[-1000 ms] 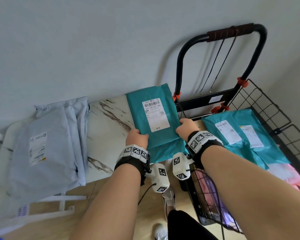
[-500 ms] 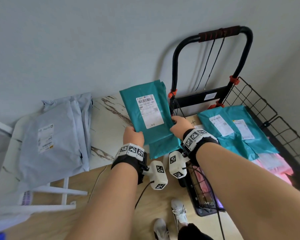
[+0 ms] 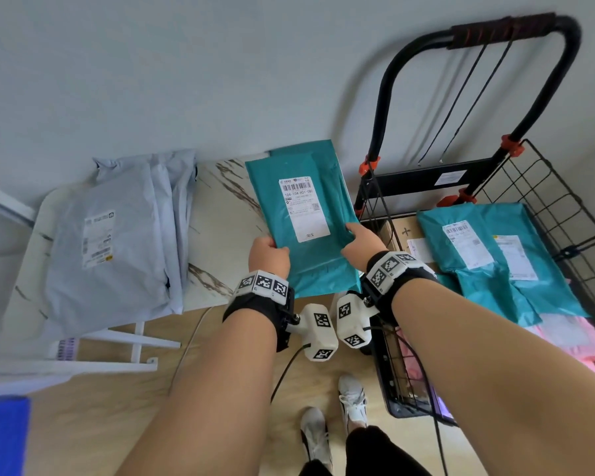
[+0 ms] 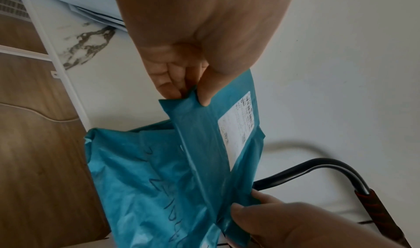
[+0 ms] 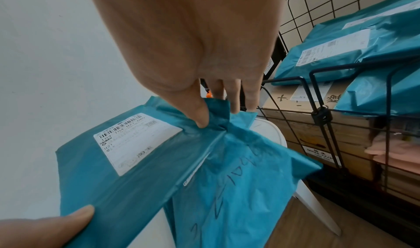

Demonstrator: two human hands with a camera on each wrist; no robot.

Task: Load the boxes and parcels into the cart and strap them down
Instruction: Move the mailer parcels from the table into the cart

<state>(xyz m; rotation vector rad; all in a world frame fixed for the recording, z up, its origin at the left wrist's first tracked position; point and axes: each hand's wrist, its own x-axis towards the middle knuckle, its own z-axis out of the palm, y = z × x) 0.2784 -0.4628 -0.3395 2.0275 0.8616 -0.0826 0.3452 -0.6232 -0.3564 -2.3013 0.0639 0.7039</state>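
Note:
Both hands hold a teal parcel bag [image 3: 303, 214] with a white shipping label above the marble table's right end. My left hand [image 3: 268, 252] pinches its left edge, thumb on top [image 4: 205, 97]. My right hand [image 3: 359, 243] pinches its right edge, thumb on top [image 5: 200, 115]. The bag's lower flap [image 5: 238, 189] hangs down, with handwriting on it. To the right stands the black wire cart [image 3: 547, 201] with more teal parcels [image 3: 488, 255], a cardboard box [image 5: 302, 126] and pink parcels [image 3: 564, 334] inside.
A pile of grey parcel bags [image 3: 114, 242] lies on the marble table [image 3: 217, 242] at the left. Black elastic cords [image 3: 461, 97] hang from the cart's handle [image 3: 502, 29]. The wall is just behind. My shoes [image 3: 334, 420] stand on the wooden floor.
The teal parcel stays held in both hands and has shifted only slightly; the view has swung a little between frames.

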